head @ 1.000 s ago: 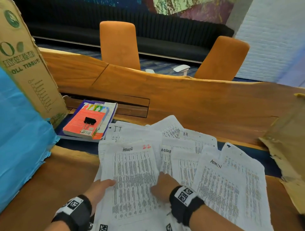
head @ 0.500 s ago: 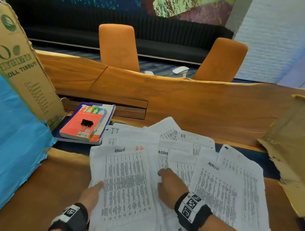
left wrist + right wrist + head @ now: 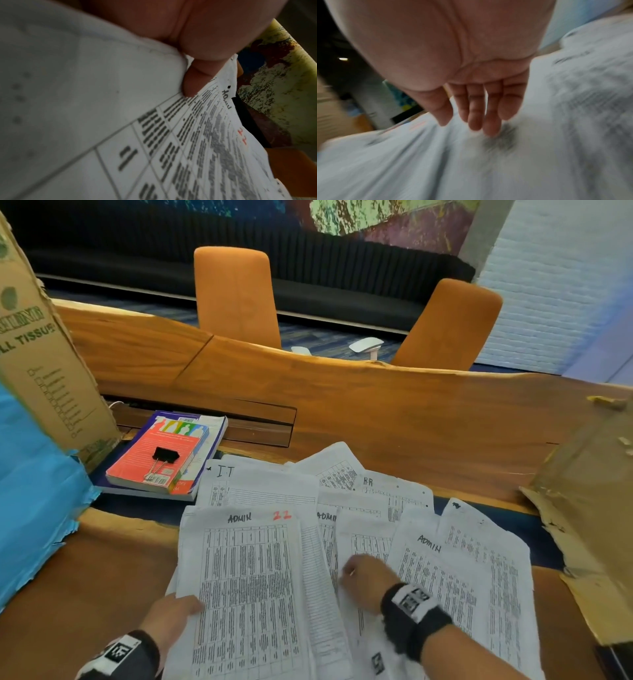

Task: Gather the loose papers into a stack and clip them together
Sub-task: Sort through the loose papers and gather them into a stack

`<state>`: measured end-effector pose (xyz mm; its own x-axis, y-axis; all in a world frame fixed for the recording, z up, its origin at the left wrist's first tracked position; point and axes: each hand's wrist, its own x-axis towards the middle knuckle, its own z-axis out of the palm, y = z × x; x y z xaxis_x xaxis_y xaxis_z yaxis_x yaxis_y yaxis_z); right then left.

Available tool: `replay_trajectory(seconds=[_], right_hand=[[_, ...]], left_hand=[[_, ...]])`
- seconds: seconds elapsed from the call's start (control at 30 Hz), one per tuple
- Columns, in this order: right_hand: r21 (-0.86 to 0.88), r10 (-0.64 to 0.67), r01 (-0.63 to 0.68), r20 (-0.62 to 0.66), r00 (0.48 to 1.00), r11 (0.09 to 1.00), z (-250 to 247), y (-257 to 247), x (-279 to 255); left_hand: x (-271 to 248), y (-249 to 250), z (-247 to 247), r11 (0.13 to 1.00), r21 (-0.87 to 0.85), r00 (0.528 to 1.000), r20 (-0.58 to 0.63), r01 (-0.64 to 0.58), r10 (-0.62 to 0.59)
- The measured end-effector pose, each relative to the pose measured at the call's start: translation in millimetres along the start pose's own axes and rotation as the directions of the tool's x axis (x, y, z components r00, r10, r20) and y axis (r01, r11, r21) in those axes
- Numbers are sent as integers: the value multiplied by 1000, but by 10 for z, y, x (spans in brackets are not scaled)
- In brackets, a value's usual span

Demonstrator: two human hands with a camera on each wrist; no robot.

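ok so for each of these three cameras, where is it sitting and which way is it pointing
Head: worn on the head, facing forward and down at the papers on the table; both hands and wrist bands show.
Left wrist: on the left wrist, looking along the left hand, whose thumb pinches the top sheet.
Right wrist: on the right wrist, looking along the right hand, fingers straight just over blurred papers.
Shared: head and left wrist views both show the sheet marked ADMIN with a red 22.

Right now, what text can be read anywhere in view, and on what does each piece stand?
"ADMIN" and red "22": front sheet, held by the left hand.
"ADMIN": right-hand sheet.
"IT": rear left sheet.
"R-R": rear sheet.
"LL TISSUE": cardboard box, cut off.
Printed tables and book cover: too small.
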<state>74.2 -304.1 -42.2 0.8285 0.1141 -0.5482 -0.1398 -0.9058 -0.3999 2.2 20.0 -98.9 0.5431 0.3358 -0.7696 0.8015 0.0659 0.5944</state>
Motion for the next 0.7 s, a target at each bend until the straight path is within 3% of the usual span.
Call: replay_trajectory(seconds=[0.07, 0.13, 0.2, 0.3, 0.47, 0.6, 0.7], right_hand=[[44, 134, -128, -211, 968, 991, -317, 471, 194], [28, 247, -251, -310, 918, 968, -605, 927, 351], [-36, 313, -342, -323, 893, 939, -756, 1291, 481], [-242, 319, -377, -247, 915, 894, -786, 1472, 527], [-431, 186, -237, -157, 970, 871, -849, 1165, 428], [-382, -56, -5, -148, 987, 924, -854, 805, 445], [-229, -109, 69, -166, 980, 971, -746, 619, 537]], left_hand=[[-9, -5, -11, 999, -33, 1000, 12, -1, 1], [5, -9, -14, 999, -50, 1000, 20, -11, 12], [-35, 11, -5, 998, -55, 999, 32, -21, 23], [-81, 20, 10, 997, -66, 998, 37, -48, 50], [-158, -26, -9, 996, -77, 998, 31, -43, 45], [-145, -71, -40, 993, -119, 1000, -4, -11, 10], [-101, -101, -64, 986, -166, 1000, 20, 8, -5]])
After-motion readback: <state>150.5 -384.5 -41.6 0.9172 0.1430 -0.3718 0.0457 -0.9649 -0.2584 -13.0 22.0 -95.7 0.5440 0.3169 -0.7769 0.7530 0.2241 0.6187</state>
